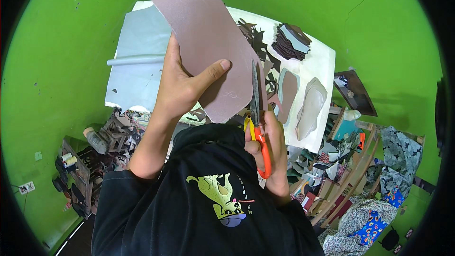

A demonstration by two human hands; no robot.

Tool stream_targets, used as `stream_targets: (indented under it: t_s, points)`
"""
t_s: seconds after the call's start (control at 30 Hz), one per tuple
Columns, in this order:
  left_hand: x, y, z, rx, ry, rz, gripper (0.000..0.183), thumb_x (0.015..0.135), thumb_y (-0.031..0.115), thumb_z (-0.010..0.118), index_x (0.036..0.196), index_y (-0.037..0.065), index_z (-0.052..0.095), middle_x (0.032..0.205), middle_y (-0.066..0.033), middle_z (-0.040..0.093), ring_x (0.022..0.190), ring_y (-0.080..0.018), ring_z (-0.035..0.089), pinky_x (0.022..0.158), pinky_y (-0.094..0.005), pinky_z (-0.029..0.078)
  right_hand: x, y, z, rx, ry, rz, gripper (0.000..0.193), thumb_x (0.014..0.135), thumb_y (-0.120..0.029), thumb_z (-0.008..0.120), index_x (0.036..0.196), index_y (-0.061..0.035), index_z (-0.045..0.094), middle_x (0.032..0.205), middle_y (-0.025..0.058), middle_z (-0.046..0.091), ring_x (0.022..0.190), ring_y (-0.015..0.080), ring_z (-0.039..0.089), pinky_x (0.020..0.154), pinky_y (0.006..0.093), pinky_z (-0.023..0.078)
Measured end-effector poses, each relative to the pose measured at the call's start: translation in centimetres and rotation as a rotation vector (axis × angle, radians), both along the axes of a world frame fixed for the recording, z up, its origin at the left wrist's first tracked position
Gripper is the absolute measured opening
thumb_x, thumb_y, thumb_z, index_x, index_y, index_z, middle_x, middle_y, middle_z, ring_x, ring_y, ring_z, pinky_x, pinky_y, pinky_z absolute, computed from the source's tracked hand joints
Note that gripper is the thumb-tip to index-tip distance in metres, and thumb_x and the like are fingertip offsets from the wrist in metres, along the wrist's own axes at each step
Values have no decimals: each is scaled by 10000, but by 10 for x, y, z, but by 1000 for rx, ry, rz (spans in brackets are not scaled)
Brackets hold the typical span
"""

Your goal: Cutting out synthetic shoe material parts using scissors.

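Note:
My left hand [182,85] grips a large mauve insole [208,33], its thumb lying on top and the other fingers hidden underneath. The insole has a rounded far end with a small stamped mark. In my right hand [277,137] are scissors [265,154] with orange and yellow handles. Their blades point away from me along the insole's right edge, where a narrow mauve strip shows beyond them. Whether the blades are fully closed I cannot tell. Right of the scissors, a brown-and-grey insole piece [288,92] and a stack of pale clear sole-shaped templates [311,109] lie on the white table.
The white table [324,59] carries a pale blue sheet [135,38] with a rolled fold at left, dark scraps [253,33] and a pile of dark cut pieces [290,42]. A wooden rack [353,175] full of scraps stands right; a cluttered shelf [78,175] stands left.

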State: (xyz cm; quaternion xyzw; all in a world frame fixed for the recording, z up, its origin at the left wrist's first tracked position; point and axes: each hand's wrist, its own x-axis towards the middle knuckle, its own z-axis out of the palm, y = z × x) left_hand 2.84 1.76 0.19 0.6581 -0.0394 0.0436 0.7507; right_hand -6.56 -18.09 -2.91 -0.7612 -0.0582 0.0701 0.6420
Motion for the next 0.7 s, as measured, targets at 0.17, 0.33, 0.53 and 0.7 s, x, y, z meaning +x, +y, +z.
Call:
stream_targets:
  t_s: [0.17, 0.33, 0.53, 0.7]
  points:
    - [1, 7, 1, 36, -46, -28, 694, 824, 74, 779, 1375, -20, 366, 1204, -131, 581, 1125, -201, 571, 975, -349, 452, 9, 1, 0, 66, 60, 53, 837, 723, -747, 687, 983, 8, 437, 621, 48, 501, 527, 130, 499, 499, 278, 395]
    - [2, 12, 5, 101, -78, -48, 731, 824, 71, 776, 1403, -20, 340, 1218, -134, 575, 1151, -212, 560, 993, -361, 441, 6, 1, -9, 77, 76, 92, 811, 738, -736, 687, 944, 1, 420, 597, 41, 468, 515, 120, 463, 489, 267, 370]
    - [1, 14, 6, 93, -94, -61, 775, 822, 91, 781, 1433, -21, 318, 1248, -146, 563, 1184, -231, 543, 1014, -374, 429, 0, 4, -5, 77, 112, 90, 785, 754, -719, 689, 916, -3, 413, 601, 27, 445, 531, 103, 441, 494, 258, 361]
    - [-6, 9, 8, 120, -111, -137, 789, 826, 69, 755, 1457, -18, 289, 1307, -157, 530, 1233, -229, 509, 1041, -384, 407, -3, 11, 0, 211, 139, 22, 896, 712, -791, 661, 1016, 17, 419, 687, 36, 514, 599, 109, 505, 541, 264, 413]
